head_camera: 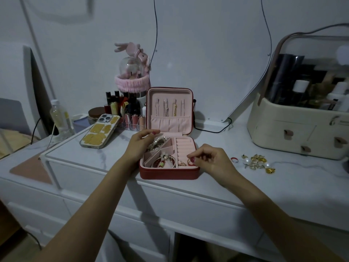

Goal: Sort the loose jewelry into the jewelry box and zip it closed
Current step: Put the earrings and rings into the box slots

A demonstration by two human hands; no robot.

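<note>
A red jewelry box (170, 173) with pink lining lies open on the white dresser top, its lid (170, 108) upright with several necklaces hanging inside. Bracelets fill the left compartments. My right hand (209, 162) pinches a gold ring (189, 161) at the front of the box's ring rolls, beside another ring (181, 163) lodged there. My left hand (140, 144) rests on the box's left edge by the pearl bracelets (157, 143), fingers curled, holding nothing that I can see. A red ring (234, 159) and a pile of gold and pearl earrings (257, 162) lie loose to the right.
A phone (100, 131) lies left of the box, with lipsticks (124, 110) and a clear bottle (60, 118) behind it. A cream cosmetics case (300, 127) stands at the right. A black cable (213, 130) runs behind the box. The dresser's front edge (188, 197) is near.
</note>
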